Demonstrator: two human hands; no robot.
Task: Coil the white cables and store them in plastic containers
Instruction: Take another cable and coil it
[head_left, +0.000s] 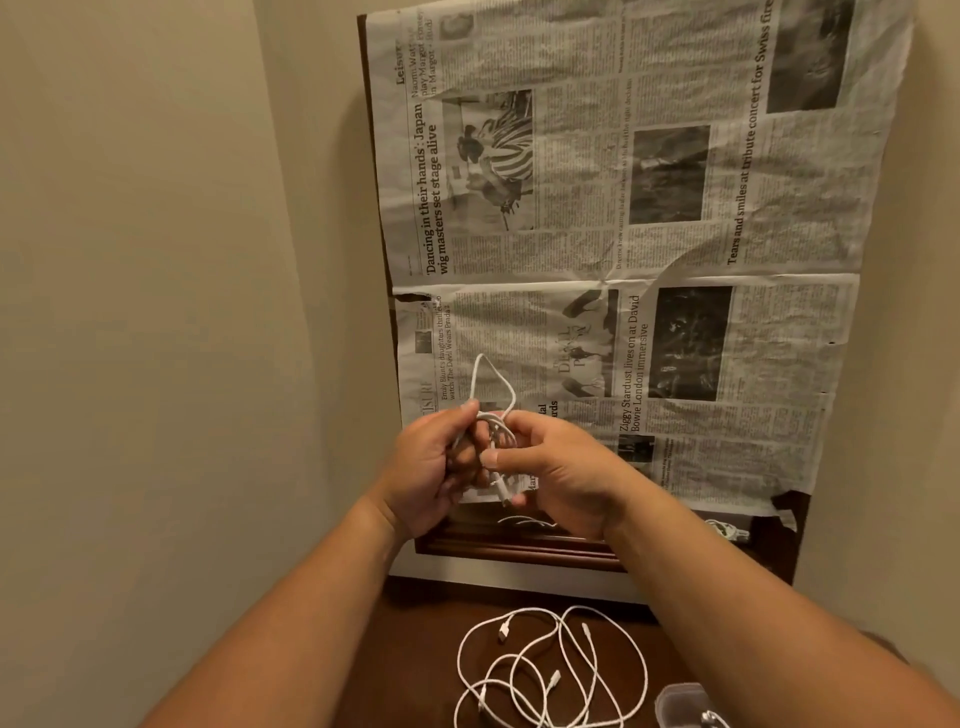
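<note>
White cable (498, 420) is held up over the tabletop (415, 649), half coiled. The left hand (428, 467) grips the bundle, fingers (462, 415) curled round it, while the right hand (558, 467) pinches a strand near the plug. Loops should be small and even, with the plug tucked in, to fit the container (680, 699). More cables (550, 670) lie loose below.

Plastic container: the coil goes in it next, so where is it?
Head view, bottom right edge: the clear plastic container sits on the dark tabletop, just right of the loose white cables.
</note>
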